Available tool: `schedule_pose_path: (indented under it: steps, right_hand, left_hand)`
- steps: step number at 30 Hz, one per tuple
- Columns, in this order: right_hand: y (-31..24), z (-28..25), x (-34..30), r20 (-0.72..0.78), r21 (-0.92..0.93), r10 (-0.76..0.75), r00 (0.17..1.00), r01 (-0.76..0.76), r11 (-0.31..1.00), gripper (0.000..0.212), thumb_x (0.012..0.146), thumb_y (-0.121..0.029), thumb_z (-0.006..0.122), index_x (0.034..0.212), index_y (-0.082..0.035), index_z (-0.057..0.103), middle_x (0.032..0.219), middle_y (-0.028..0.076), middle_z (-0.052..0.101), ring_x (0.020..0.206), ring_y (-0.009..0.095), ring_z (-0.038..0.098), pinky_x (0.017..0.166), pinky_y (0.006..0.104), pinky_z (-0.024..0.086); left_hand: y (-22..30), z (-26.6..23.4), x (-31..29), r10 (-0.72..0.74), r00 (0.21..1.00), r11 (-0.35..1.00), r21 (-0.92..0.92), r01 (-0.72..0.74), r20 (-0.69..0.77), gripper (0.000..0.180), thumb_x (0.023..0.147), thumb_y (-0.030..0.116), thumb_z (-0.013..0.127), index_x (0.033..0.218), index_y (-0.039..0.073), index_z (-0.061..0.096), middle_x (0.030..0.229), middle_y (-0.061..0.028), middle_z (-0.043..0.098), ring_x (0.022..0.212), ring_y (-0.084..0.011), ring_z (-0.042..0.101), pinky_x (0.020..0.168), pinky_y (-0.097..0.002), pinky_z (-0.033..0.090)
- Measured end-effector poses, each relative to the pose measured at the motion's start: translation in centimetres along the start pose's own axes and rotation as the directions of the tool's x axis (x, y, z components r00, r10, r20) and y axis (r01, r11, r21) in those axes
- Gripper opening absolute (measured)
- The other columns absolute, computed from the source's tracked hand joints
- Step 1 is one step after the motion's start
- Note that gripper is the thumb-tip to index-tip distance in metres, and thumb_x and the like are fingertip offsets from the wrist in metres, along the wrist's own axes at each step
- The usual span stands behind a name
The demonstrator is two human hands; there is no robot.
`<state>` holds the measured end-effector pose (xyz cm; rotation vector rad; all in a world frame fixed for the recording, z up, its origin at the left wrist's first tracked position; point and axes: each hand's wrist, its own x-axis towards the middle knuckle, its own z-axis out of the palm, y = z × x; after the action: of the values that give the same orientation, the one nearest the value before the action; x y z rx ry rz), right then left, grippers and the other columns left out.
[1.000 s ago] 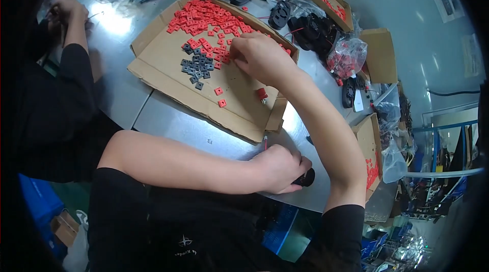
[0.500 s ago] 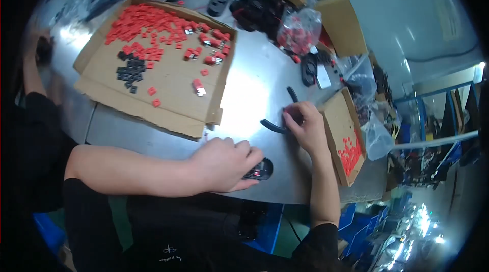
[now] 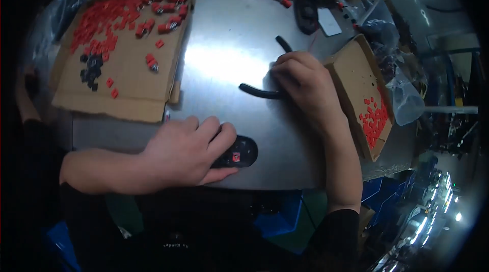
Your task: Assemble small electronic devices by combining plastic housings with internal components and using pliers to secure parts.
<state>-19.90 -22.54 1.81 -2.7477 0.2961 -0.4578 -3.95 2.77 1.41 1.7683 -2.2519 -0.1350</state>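
My left hand [image 3: 191, 147] is closed round a black oval plastic housing [image 3: 246, 152] just above the near edge of the metal table. A small red part [image 3: 236, 157] shows in that housing, and my fingers hide its left end. My right hand [image 3: 305, 78] is closed at what look like pliers with two curved black handles [image 3: 259, 91]. The handles spread out to the left of my fingers. The head of this tool is hidden by the hand.
At left a cardboard tray [image 3: 137, 81] holds red pieces, black pieces [image 3: 91, 72] and red parts with metal. A narrower box [image 3: 351, 60] with red pieces stands at right. Beyond lie a black housing [image 3: 306, 13], a white card [image 3: 329, 22] and plastic bags. Another person's arm [image 3: 25, 98] is at far left.
The view has shifted, so most table items sit higher in the picture. My left hand still holds the black housing, whose red part shows more clearly. My right hand stays at the pliers.
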Motion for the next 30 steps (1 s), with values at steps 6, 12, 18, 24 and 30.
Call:
schedule_pose_path:
  steps: [6, 12, 18, 24, 30]
  right_hand:
    - [-5.7, -1.4, -0.6, -0.047, 0.14, -0.011, 0.999, 0.018, 0.99, 0.015, 0.083, -0.002, 0.077, 0.097, -0.004, 0.071, 0.103, 0.009, 0.072, 0.095, 0.022, 0.072, 0.079, 0.0323, 0.058]
    - [-12.2, -0.4, -3.7, 0.142, 0.33, -0.093, 0.986, 0.041, 0.943, 0.025, 0.072, 0.005, 0.083, 0.092, -0.004, 0.07, 0.1, 0.008, 0.072, 0.09, 0.025, 0.069, 0.075, 0.0339, 0.056]
    - [-12.6, -0.5, -3.7, 0.151, 0.196, -0.118, 0.981, 0.087, 0.977, 0.025, 0.071, 0.004, 0.083, 0.091, -0.005, 0.071, 0.1, 0.007, 0.072, 0.087, 0.024, 0.067, 0.073, 0.0342, 0.053]
    - [-12.7, -0.6, -3.7, 0.167, 0.234, -0.091, 0.982, 0.05, 0.971, 0.026, 0.071, 0.004, 0.083, 0.093, -0.005, 0.073, 0.097, 0.006, 0.071, 0.085, 0.024, 0.066, 0.072, 0.0352, 0.051]
    - [-12.7, -2.2, -4.1, 0.36, 0.143, -0.036, 0.932, -0.017, 0.99, 0.028, 0.079, -0.014, 0.08, 0.105, -0.005, 0.077, 0.088, 0.008, 0.067, 0.074, 0.024, 0.061, 0.066, 0.0344, 0.046]
  left_hand:
    - [-0.6, 0.5, -0.2, -0.024, 0.999, 0.999, -0.045, 0.023, -0.022, 0.057, 0.092, 0.057, 0.066, 0.115, 0.005, 0.056, 0.085, -0.0098, 0.056, 0.063, -0.0225, 0.062, 0.049, -0.0347, 0.049]
    - [-0.3, 0.3, -1.0, -0.063, 0.998, 0.997, -0.044, 0.064, 0.021, 0.057, 0.089, 0.057, 0.068, 0.113, 0.007, 0.055, 0.087, -0.009, 0.057, 0.066, -0.0231, 0.064, 0.051, -0.0359, 0.049]
    - [-0.2, 0.5, -1.0, -0.071, 0.997, 0.996, -0.047, 0.073, 0.031, 0.059, 0.087, 0.058, 0.07, 0.114, 0.008, 0.054, 0.088, -0.0079, 0.055, 0.067, -0.0222, 0.063, 0.052, -0.0361, 0.049]
    - [-0.3, 0.4, -1.0, -0.059, 0.997, 0.997, -0.056, 0.062, 0.04, 0.059, 0.088, 0.059, 0.069, 0.114, 0.007, 0.054, 0.088, -0.0087, 0.055, 0.067, -0.0216, 0.063, 0.052, -0.0354, 0.05]
    - [-0.4, 0.5, -1.0, -0.054, 0.997, 0.996, -0.062, 0.057, 0.053, 0.059, 0.09, 0.059, 0.068, 0.114, 0.007, 0.054, 0.088, -0.0091, 0.055, 0.068, -0.0221, 0.062, 0.052, -0.0355, 0.051]
